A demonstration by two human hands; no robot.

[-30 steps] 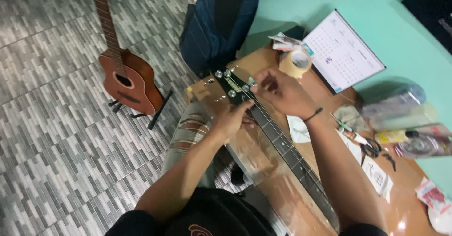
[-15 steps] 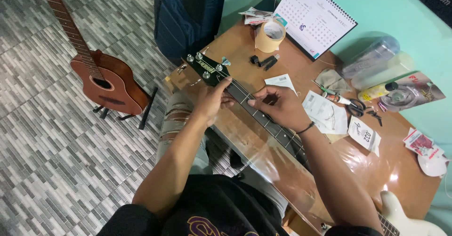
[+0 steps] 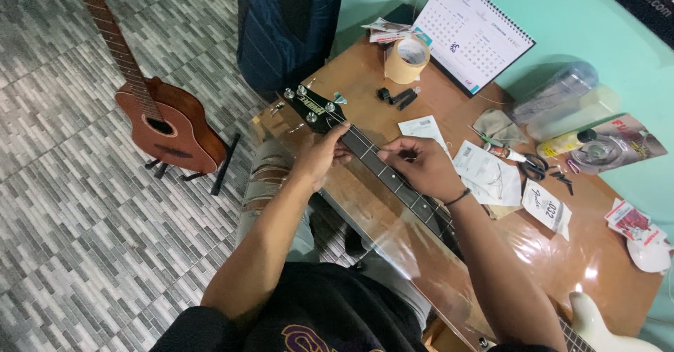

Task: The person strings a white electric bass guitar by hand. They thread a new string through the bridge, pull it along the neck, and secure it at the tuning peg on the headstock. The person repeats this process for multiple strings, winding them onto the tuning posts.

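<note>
Head view: a guitar neck (image 3: 382, 169) lies slantwise across the brown tabletop (image 3: 597, 261), its black headstock (image 3: 316, 106) jutting past the far-left edge. The left hand (image 3: 319, 157) is curled around the neck just below the headstock, gripping it. The right hand (image 3: 421, 169) rests on the fretboard a little further down, fingers pinched together over the strings; what they pinch is too small to tell. A tape roll (image 3: 407, 61) and a calendar (image 3: 474, 32) stand behind, papers (image 3: 488, 176) and scissors (image 3: 533, 164) to the right. An acoustic guitar (image 3: 165, 124) stands on the tiled floor (image 3: 63, 204).
</note>
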